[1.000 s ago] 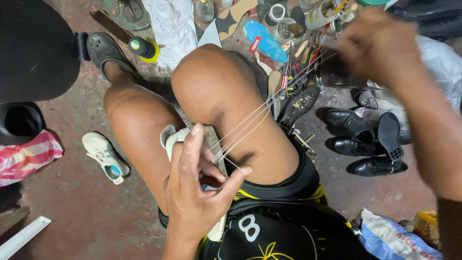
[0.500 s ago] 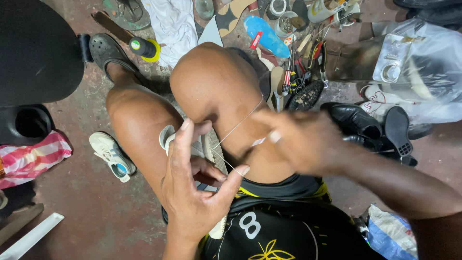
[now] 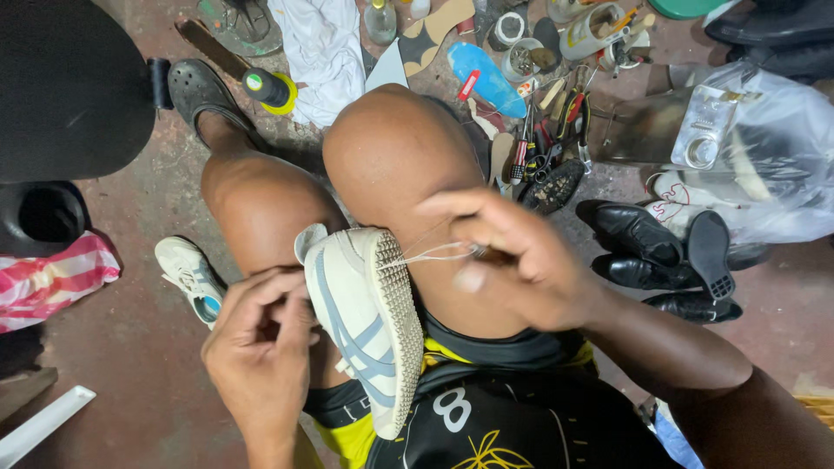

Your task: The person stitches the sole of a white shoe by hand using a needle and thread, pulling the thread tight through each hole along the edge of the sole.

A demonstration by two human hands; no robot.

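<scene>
A white sneaker (image 3: 365,321) with pale blue stripes rests on its side between my knees, its studded sole facing right. My left hand (image 3: 261,347) grips its upper from the left. My right hand (image 3: 521,260) is pinched on a white thread (image 3: 430,254) that runs from the sole's edge to my fingers, just above my right thigh. Whether a needle sits in those fingers is hidden.
The matching white sneaker (image 3: 189,276) lies on the floor at left. Black dress shoes (image 3: 660,252) stand at right, beside a clear plastic bag (image 3: 764,156). Tools, glue tubs and insoles (image 3: 539,104) clutter the floor ahead. A black round seat (image 3: 69,87) stands far left.
My right hand came down from the upper right to the sneaker's sole, shortening the thread. My left hand shifted off the top, and the sneaker turned so its side and sole show.
</scene>
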